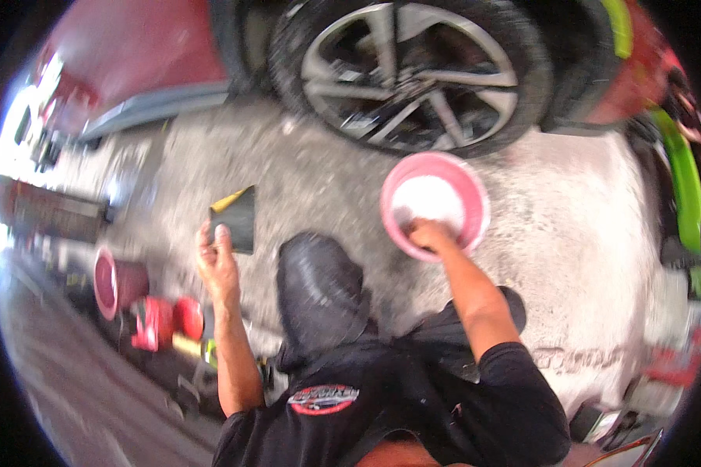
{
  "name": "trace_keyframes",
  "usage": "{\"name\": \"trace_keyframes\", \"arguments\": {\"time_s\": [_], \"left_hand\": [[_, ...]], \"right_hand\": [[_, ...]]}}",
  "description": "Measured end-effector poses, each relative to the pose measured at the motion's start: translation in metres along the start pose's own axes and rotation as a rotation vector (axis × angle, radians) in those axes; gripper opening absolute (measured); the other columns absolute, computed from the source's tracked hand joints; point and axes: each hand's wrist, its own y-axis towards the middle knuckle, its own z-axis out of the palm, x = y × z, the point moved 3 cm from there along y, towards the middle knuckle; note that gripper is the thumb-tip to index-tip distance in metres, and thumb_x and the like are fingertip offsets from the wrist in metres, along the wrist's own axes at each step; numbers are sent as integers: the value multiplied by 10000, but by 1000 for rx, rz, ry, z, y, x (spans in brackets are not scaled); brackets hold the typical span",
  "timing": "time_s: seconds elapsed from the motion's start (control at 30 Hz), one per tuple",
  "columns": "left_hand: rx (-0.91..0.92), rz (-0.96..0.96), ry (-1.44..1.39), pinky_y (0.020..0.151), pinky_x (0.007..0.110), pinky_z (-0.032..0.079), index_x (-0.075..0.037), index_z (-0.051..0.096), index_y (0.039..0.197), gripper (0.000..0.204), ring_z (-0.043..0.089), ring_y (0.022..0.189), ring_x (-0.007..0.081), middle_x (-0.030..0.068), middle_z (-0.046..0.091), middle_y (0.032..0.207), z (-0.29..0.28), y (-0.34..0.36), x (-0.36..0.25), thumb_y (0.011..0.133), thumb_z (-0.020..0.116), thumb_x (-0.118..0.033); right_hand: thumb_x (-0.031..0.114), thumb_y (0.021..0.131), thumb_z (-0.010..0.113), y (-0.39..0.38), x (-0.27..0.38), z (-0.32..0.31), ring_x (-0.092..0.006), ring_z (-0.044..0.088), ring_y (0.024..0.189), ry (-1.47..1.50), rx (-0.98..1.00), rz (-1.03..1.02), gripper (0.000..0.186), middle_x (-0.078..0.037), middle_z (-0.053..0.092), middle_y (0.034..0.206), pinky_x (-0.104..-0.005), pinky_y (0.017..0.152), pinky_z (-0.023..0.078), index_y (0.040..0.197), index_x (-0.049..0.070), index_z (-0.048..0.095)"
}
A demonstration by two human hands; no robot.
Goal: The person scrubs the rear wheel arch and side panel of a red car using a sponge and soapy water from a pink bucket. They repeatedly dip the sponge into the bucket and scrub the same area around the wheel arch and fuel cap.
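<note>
Left hand (216, 261): grip closed on a dark sponge pad (236, 218), held up left of centre. Right hand (431, 233): grip clasping near rim of pink bowl (436, 204) with white contents, right, just near of the car wheel (410, 74).

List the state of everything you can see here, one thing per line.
Left hand: closed on a dark sponge pad, held up.
Right hand: gripping the rim of a pink bowl.
Pink bowl: tilted, white foam inside.
Car wheel: on the ground.
Red bucket: lying on its side.
</note>
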Motion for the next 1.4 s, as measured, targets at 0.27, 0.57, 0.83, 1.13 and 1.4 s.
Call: {"name": "trace_keyframes", "arguments": {"time_s": [0.27,0.57,0.83,1.13,1.4], "left_hand": [[623,-88,337,770,347,552,57,580,1175,345,659,906,204,152,686,1023,359,8,79,1011,595,-247],[628,312,334,729,540,514,-28,602,1086,212,668,862,472,295,678,961,394,-89,39,954,601,-194],[1124,417,430,944,488,515,-92,648,1269,481,652,1078,412,223,690,1155,399,-116,101,918,606,-417],[1659,459,1275,1023,504,467,-68,653,1269,509,639,1157,367,220,642,1286,407,-133,276,905,598,-420],[1812,450,1215,962,494,512,-72,646,1278,487,674,1100,342,218,648,1273,404,-128,291,904,604,-383]], "right_hand": [[595,951,553,28,-69,-85,-294,646,949,1230,-101,-62,654,-137,606,1300,-448,848,552,1304,46,593],[657,903,613,-12,-81,-90,-333,627,1135,1236,-282,52,751,-182,617,1311,-563,842,561,1369,71,561],[548,1014,484,108,-157,-6,-260,627,581,1465,61,34,446,-89,678,1012,-430,475,528,1193,158,604],[226,931,531,78,-107,-6,-404,614,1200,-111,-358,-129,398,-206,654,1247,-488,959,537,1294,104,639],[294,912,570,128,-106,91,-357,438,1370,-124,105,-38,472,-153,506,1461,-516,1091,407,1344,108,620]]}}
